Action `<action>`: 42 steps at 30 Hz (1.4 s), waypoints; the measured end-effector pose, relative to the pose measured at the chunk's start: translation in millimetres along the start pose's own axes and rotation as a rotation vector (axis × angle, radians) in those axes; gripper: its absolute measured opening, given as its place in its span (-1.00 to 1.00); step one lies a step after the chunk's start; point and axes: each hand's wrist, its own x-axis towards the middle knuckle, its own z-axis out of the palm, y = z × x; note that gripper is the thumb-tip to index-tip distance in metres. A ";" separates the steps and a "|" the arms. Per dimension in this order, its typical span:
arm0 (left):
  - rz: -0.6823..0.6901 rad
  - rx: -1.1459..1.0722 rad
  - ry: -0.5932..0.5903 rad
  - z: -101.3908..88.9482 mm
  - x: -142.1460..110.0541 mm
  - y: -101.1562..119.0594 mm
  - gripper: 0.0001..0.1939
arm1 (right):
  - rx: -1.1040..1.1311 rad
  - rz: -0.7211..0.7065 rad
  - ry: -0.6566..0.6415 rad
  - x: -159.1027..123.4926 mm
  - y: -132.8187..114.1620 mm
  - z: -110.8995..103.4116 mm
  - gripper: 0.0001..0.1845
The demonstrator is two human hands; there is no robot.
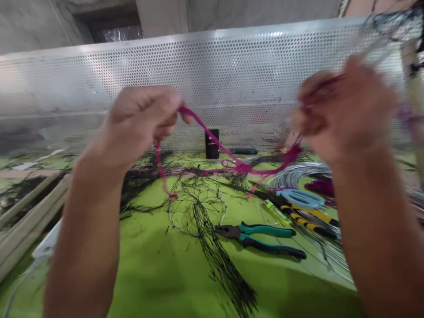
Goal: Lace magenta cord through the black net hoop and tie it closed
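Observation:
A magenta cord (212, 137) sags between my two raised hands, with a knotted clump near its lowest part. My left hand (149, 108) pinches one end, and a short tail of the cord dangles below it. Closed around the other stretch is my right hand (334, 106), smeared by motion, with more magenta strands at its fingers. Beneath the cord, a wire ring (171, 216) lies on the green surface with black netting (225, 265) spread over it and trailing toward me. Pliers with green and black handles (265, 229) rest with their jaws close to the netting.
At right lie blue-handled scissors (301, 198), yellow-and-black handled tools (308, 223), a green lighter (276, 213) and coiled wire (291, 174). A black device (212, 143) stands before a perforated metal panel (198, 66). Wooden strips (29, 216) lie at left.

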 end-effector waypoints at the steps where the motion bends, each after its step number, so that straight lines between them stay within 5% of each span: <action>1: 0.020 -0.006 -0.040 11.3 4.1 5.0 -0.73 | 0.142 0.084 -0.115 -8.1 -6.1 18.2 -0.47; 2: 0.035 0.007 -0.059 21.1 6.6 8.3 -0.73 | 0.149 0.128 -0.230 -15.6 -11.3 35.1 -0.68; 5: 0.064 0.055 -0.069 36.9 6.8 7.3 -0.78 | 0.130 0.142 -0.637 -29.4 -18.0 68.0 -0.66; 7: 0.038 0.111 -0.074 35.4 4.4 -0.2 -0.80 | 0.141 0.089 -0.758 -29.5 -13.7 72.3 -0.74; 13: -0.077 0.190 -0.066 10.0 4.4 -21.4 -0.76 | -0.072 -0.028 -0.645 -12.4 13.8 43.8 -0.72; 18: -0.130 0.279 0.062 -13.3 4.6 -27.6 -0.74 | -0.196 0.117 -0.573 -6.1 27.6 21.3 -0.60; 22: -0.152 0.159 0.217 -26.4 3.6 -30.0 -0.72 | -0.383 0.224 -0.794 -7.0 35.2 3.0 -0.67; 26: -0.100 0.036 0.292 -19.0 4.7 -21.5 -0.81 | -0.621 0.441 -0.946 -11.2 38.1 -15.2 -0.30; 29: -0.089 -0.053 0.272 -5.4 4.7 -11.8 -0.87 | -0.395 0.486 -1.098 -10.7 33.1 -20.6 -0.08; 31: -0.074 -0.075 0.210 3.7 3.4 -5.9 -0.88 | -0.145 0.455 -1.179 -9.5 26.3 -12.9 -0.12; 33: -0.039 -0.064 0.140 12.3 1.1 -0.4 -0.88 | -0.049 0.352 -1.056 -10.2 17.3 7.5 -0.30; 36: 0.016 -0.016 0.039 23.5 -3.1 7.6 -0.87 | 0.044 0.136 -0.698 -17.3 2.1 52.0 -0.51; 39: 0.029 0.049 -0.012 30.4 -6.1 14.0 -0.87 | 0.255 0.040 -0.623 -26.9 -9.5 85.0 -0.65; 42: 0.020 0.077 -0.010 31.2 -6.6 16.0 -0.86 | 0.253 0.012 -0.605 -30.8 -12.8 88.1 -0.63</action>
